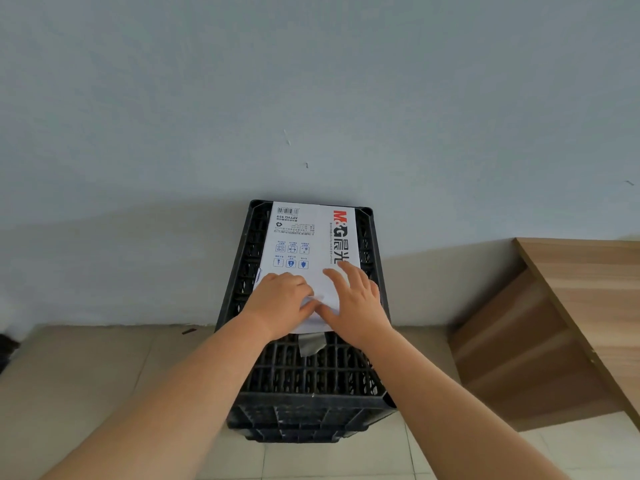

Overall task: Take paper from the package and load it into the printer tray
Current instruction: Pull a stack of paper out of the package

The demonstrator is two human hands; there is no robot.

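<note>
A white paper package [304,237] with red and black print lies flat on top of a black plastic crate [304,375] that stands against the wall. My left hand [280,299] rests on the package's near end with its fingers curled around the wrapper flap. My right hand [356,299] lies beside it, fingers spread on the wrapper and thumb touching the same flap. A grey torn bit of wrapper [311,342] hangs below the near edge. No printer is in view.
The crate stands on a light tiled floor [86,393] against a pale blue-grey wall [311,98]. A wooden desk or cabinet [571,323] stands to the right. A dark object [7,348] shows at the left edge.
</note>
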